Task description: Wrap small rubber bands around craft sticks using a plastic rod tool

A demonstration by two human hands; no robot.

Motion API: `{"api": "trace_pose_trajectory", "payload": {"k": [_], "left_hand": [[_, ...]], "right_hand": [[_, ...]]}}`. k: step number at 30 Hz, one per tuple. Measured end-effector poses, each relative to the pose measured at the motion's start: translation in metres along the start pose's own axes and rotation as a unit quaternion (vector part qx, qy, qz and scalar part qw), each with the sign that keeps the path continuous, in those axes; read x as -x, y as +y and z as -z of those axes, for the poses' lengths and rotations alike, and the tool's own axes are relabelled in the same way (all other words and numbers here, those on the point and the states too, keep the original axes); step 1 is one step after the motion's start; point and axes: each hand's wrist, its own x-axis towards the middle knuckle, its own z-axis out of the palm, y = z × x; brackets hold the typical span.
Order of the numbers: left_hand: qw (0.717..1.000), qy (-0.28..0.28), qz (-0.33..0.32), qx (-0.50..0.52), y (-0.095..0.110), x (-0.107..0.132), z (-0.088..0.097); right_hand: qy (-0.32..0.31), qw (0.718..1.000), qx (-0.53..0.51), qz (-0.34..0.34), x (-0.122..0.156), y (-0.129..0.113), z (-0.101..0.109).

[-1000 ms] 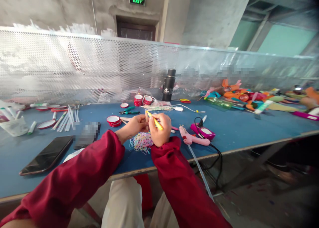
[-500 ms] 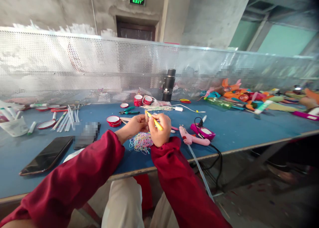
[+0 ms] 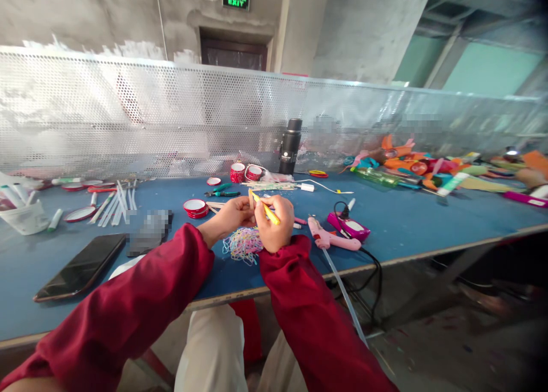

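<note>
- Head view: the left hand pinches a pale strip narrowly between its fingers, roughly upright above the table, between the near and far edges; this grip probably steadies the strip.
- The right hand wraps its fingers around a yellow pen, tilted with its tip at the strip's upper end, presumably for fine control. Whether tip and strip touch cannot be told.
- A tangle of pastel loops lies just below the hands, toward the near edge, likely for short reach.
- A pink glue gun lies right of the right hand; its long glue stick overhangs the near edge, apparently needing that space.
- Pliers lie beyond the left hand, seemingly set aside.
- A black flask stands upright by the far edge, probably to spare the forearms' working space.
</note>
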Motion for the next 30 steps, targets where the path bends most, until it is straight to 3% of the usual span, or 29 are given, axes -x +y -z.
{"api": "trace_pose_trajectory", "payload": {"k": [30], "left_hand": [[1.000, 0.010, -0.002, 0.002, 0.0001, 0.0001, 0.0000]], "right_hand": [[0.006, 1.000, -0.003, 0.005, -0.0001, -0.0013, 0.0000]]}}
